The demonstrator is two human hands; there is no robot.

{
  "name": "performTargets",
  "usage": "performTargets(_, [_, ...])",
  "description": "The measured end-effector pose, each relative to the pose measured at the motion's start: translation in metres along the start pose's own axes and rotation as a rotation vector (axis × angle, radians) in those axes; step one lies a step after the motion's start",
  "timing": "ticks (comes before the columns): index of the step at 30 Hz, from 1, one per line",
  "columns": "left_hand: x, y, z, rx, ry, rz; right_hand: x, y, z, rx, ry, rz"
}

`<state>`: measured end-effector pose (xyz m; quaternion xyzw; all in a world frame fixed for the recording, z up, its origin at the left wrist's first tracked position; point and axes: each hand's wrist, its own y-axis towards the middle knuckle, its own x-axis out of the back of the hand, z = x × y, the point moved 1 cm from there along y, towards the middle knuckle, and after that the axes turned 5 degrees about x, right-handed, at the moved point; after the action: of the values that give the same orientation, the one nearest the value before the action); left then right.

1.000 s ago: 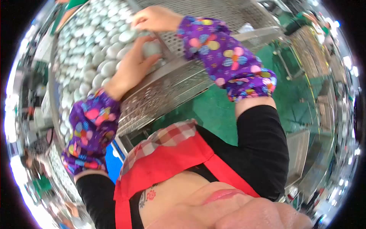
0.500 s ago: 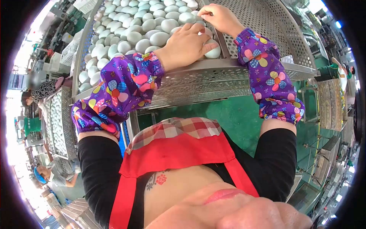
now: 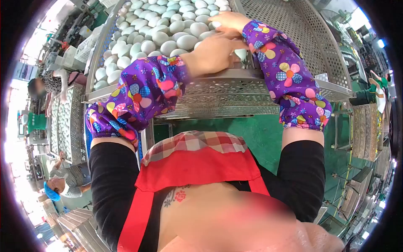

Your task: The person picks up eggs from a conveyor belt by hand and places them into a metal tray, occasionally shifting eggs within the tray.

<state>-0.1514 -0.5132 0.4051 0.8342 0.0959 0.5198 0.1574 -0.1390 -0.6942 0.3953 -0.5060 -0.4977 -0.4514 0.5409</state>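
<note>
Rows of pale bluish-white eggs (image 3: pixel 160 38) fill the left section of a perforated metal tray. My left hand (image 3: pixel 213 52) is over the eggs at the near right corner of that section. Its fingers reach rightward and are smeared by motion, so their grip is hidden. Just beyond its fingertips, a pale egg (image 3: pixel 240 55) shows partly beside the metal divider. My right hand (image 3: pixel 231 21) comes over the divider, fingers stretched leftward and apart, with an egg (image 3: pixel 216 24) partly visible between them. The two hands overlap slightly. Patterned purple sleeves cover both forearms.
The tray's perforated right section (image 3: pixel 289 29) lies beyond the divider, and its metal front rim (image 3: pixel 226 76) runs nearest my body. At left are another egg-filled tray (image 3: pixel 63 122), a person in a blue cap (image 3: pixel 69 180) and another person in patterned clothing. The floor (image 3: pixel 218 130) is green.
My left hand has moved right, its fingers now covering more of the corner egg. My right hand has shifted slightly left and down, closer to the left.
</note>
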Motion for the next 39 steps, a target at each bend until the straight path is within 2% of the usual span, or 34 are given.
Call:
performTargets(3, [0.006,0.002,0.006,0.04,0.022,0.074,0.01,-0.013,-0.002,0.03,0.043,0.037])
performTargets(5, [0.01,-0.001,0.007,0.165,-0.003,0.194,0.011,-0.016,-0.001,0.027,0.081,0.046])
performTargets(6, [0.008,-0.003,0.009,0.169,-0.002,0.198,0.011,-0.017,0.002,0.042,0.078,0.001])
performTargets(8, [0.003,-0.008,0.015,0.059,0.03,0.032,0.012,-0.018,0.005,0.017,-0.001,-0.008])
performTargets(9, [0.004,-0.008,0.014,0.062,0.027,0.032,0.008,-0.015,0.0,0.018,0.001,-0.005])
performTargets(11, [0.006,-0.007,0.011,0.084,-0.036,0.073,-0.002,-0.009,-0.014,0.171,-0.02,-0.141])
performTargets(12, [0.003,-0.009,0.011,0.082,-0.037,0.074,0.018,-0.014,0.011,-0.019,-0.014,0.115])
performTargets(13, [0.0,-0.012,0.01,0.026,-0.027,0.079,0.01,-0.01,0.008,-0.023,-0.014,0.115])
performTargets(15, [-0.002,-0.018,0.007,-0.052,-0.024,0.089,-0.014,-0.003,-0.003,0.048,0.02,-0.025])
performTargets(18, [0.004,-0.019,-0.001,-0.07,0.009,0.238,-0.007,-0.011,0.013,-0.03,-0.026,0.011])
performTargets(23, [0.004,-0.01,-0.012,-0.118,0.153,0.28,-0.006,-0.017,0.006,-0.006,0.111,-0.201])
performTargets(27, [0.004,-0.008,-0.016,-0.082,0.144,0.259,-0.02,-0.01,-0.003,0.099,0.038,-0.073])
performTargets(29, [0.006,-0.01,-0.02,-0.032,0.177,0.314,-0.012,-0.022,0.004,0.031,0.143,-0.188])
performTargets(31, [0.015,-0.021,-0.027,-0.048,0.191,0.212,-0.005,-0.026,0.006,0.013,0.163,-0.106])
performTargets(33, [0.033,-0.039,-0.043,-0.17,0.095,0.015,-0.001,-0.04,0.01,0.073,0.086,-0.192])
performTargets(34, [0.041,-0.055,-0.047,-0.18,0.079,-0.082,-0.001,-0.041,0.012,0.064,0.068,-0.281])
performTargets(35, [0.048,-0.075,-0.046,-0.191,0.034,-0.167,0.001,-0.043,0.01,0.067,0.063,-0.28])
performTargets(37, [0.059,-0.123,-0.037,-0.195,0.03,-0.323,0.02,-0.054,0.018,0.051,0.081,-0.505])
performTargets(39, [0.061,-0.188,-0.018,-0.061,0.065,-0.473,0.027,-0.059,0.023,0.013,0.179,-0.666])
